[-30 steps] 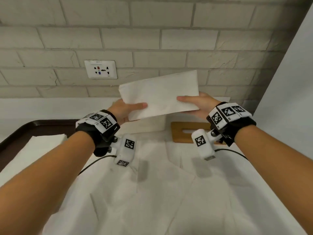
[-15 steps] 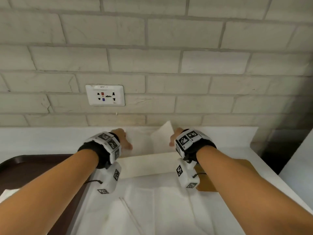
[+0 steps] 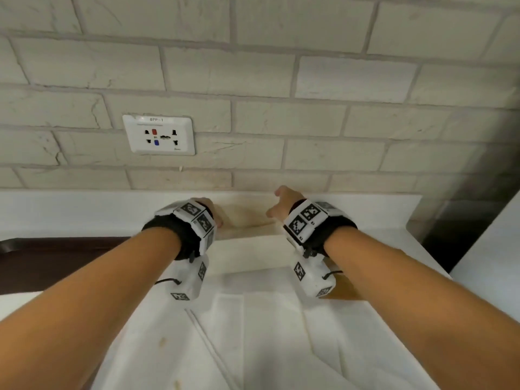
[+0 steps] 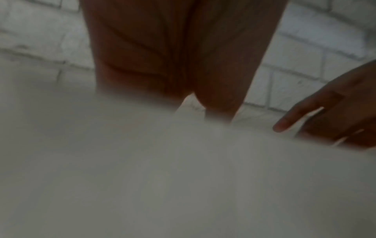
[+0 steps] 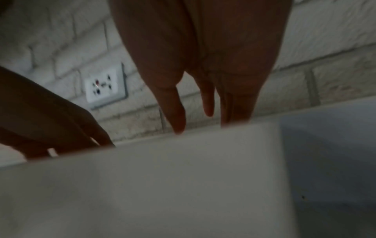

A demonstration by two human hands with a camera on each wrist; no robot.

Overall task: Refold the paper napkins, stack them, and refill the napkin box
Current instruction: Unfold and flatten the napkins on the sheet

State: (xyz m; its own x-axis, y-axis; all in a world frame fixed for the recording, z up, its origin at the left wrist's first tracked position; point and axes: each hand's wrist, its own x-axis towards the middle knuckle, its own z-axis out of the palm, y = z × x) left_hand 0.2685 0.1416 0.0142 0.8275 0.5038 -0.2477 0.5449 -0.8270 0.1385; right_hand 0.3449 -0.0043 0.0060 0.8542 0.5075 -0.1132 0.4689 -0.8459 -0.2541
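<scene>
The white napkin box stands open at the back of the counter, against the brick wall. Both hands reach down into it from above. My left hand is at the box's left end, and the left wrist view shows its fingers straight, their tips hidden behind the box wall. My right hand is at the right end with straight, spread fingers that hold nothing. The folded napkin is out of sight inside the box. Several unfolded white napkins lie on the counter below my forearms.
A wooden lid lies right of the box, under my right wrist. A dark brown tray sits at the left. A wall socket is above the box, and a white surface rises at the far right.
A second ago both hands held a folded napkin up in the air. They carried it forward and down into the box, and now the napkin is gone from view and the fingers are straight.
</scene>
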